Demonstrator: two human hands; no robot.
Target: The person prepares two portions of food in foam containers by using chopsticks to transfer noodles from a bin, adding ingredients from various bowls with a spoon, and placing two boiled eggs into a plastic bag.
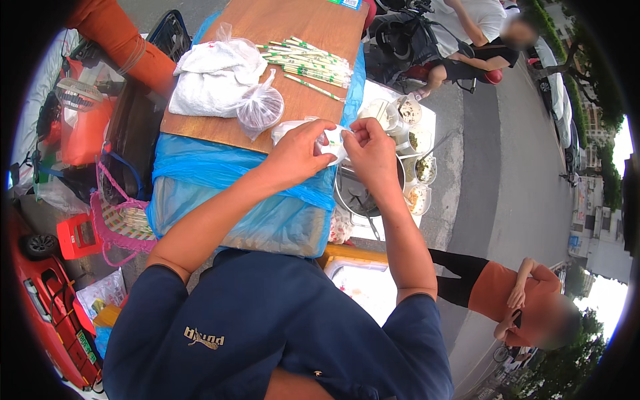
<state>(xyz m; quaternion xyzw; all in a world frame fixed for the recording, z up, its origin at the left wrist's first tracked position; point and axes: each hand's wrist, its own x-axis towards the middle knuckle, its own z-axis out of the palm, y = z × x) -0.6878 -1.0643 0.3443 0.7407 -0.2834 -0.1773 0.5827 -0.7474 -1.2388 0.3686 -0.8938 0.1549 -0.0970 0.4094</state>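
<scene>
Both my hands meet over the near right corner of a wooden board [315, 25]. My left hand [300, 150] holds a small white plastic bag [336, 143] between thumb and fingers. The fingertips of my right hand [371, 150] pinch the right side of the same bag; its contents are mostly hidden. White crumpled plastic [287, 131] lies just behind my left hand. Left of it on the board are a tied clear bag holding a round container [260, 107] and a white towel [212, 75]. Paper-wrapped chopsticks or straws [312, 62] lie in a pile farther back.
A metal pot [352, 195] with a ladle stands below my right hand, beside tubs of food [420, 170]. Blue plastic [240, 185] covers the stand. A pink basket [125, 220] hangs at left. People stand or sit at right; an orange-clothed limb [125, 45] is upper left.
</scene>
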